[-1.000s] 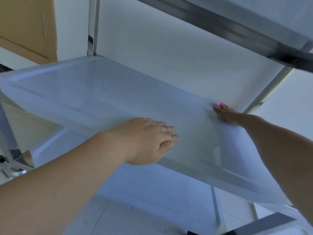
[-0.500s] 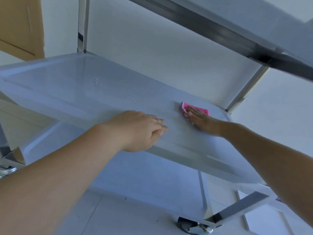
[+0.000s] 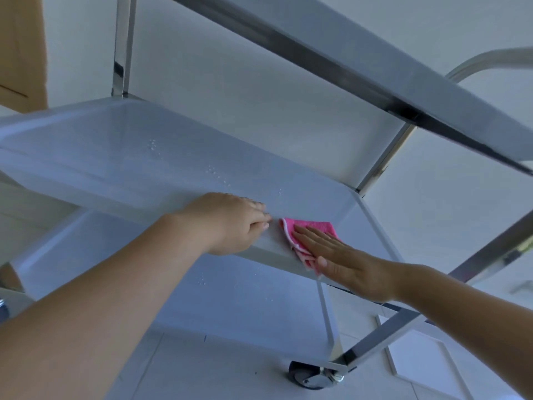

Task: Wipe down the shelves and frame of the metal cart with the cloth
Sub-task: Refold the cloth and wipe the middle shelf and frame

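Observation:
The metal cart's middle shelf (image 3: 121,157) is a shiny tray with water drops on it. A pink cloth (image 3: 310,230) with a white hem lies at the shelf's near edge, right of centre. My right hand (image 3: 343,262) presses flat on the cloth with straight fingers, covering its near part. My left hand (image 3: 227,223) grips the shelf's front rim just left of the cloth, fingers curled over the edge. The top shelf (image 3: 360,67) runs overhead and the bottom shelf (image 3: 225,301) lies below.
Chrome posts (image 3: 122,44) stand at the shelf corners, and a curved handle (image 3: 490,60) rises at the far right. A caster wheel (image 3: 307,378) sits on the pale tiled floor. A white wall lies behind, with a wooden panel (image 3: 20,47) at the far left.
My right hand has dragged the pink cloth from the shelf's far right back toward the near edge. The left hand keeps its grip on the rim. The view has shifted slightly.

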Available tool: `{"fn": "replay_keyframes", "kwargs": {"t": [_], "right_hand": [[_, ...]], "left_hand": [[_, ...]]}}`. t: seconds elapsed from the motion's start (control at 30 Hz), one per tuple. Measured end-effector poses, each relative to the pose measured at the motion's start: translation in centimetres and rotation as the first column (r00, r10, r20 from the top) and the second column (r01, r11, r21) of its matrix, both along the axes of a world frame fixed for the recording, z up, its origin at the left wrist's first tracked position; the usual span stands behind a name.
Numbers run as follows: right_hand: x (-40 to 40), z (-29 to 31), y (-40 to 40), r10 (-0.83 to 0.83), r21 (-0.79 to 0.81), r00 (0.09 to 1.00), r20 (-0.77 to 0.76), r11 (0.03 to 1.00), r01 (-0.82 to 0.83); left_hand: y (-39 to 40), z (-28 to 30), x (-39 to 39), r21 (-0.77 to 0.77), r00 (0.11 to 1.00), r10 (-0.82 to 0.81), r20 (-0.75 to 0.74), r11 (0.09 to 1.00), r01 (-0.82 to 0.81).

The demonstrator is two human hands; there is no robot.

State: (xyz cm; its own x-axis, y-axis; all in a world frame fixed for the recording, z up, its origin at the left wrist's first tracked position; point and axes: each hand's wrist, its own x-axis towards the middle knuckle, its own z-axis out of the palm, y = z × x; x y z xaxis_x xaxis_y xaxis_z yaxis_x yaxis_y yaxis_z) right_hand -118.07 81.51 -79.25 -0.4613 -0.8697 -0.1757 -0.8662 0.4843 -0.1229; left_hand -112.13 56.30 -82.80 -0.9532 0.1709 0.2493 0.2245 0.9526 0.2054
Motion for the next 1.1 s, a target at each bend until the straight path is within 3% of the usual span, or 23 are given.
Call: {"fn": "replay_keyframes", "kwargs": {"t": [0.2,0.37,0.5,0.63,1.1], "right_hand": [[0.7,0.5,-0.1,-0.033,0.032,0.999,-0.042,0.999,0.034],[1.7,0.9,-0.4,-0.06,0.095,0.998,-0.004,0.994,0.06],[0.3,0.8,-1.5,-0.077,0.056,0.997,0.022,0.996,0.076],[-2.9,0.6,-4.5,-0.049,0.085,0.997,-0.057,0.995,0.054],[-18.0,-0.3,-9.3,-0.29,0.12,0.936,-0.201,0.941,0.317]], "left_hand": [[-3.5,1.6,2.4,-0.08,0.971,0.115,-0.211,0.988,-0.135],[-6.6,0.4,4.7,-0.043,0.956,0.267,-0.123,0.961,-0.274],[-6.8,-0.4,4.4,-0.005,0.962,0.239,-0.132,0.97,-0.242],[-6.8,-0.4,4.4,-0.015,0.964,0.227,-0.139,0.973,-0.231],[-7.0,-0.5,4.4,-0.011,0.966,0.247,-0.072,0.969,-0.248]]}}
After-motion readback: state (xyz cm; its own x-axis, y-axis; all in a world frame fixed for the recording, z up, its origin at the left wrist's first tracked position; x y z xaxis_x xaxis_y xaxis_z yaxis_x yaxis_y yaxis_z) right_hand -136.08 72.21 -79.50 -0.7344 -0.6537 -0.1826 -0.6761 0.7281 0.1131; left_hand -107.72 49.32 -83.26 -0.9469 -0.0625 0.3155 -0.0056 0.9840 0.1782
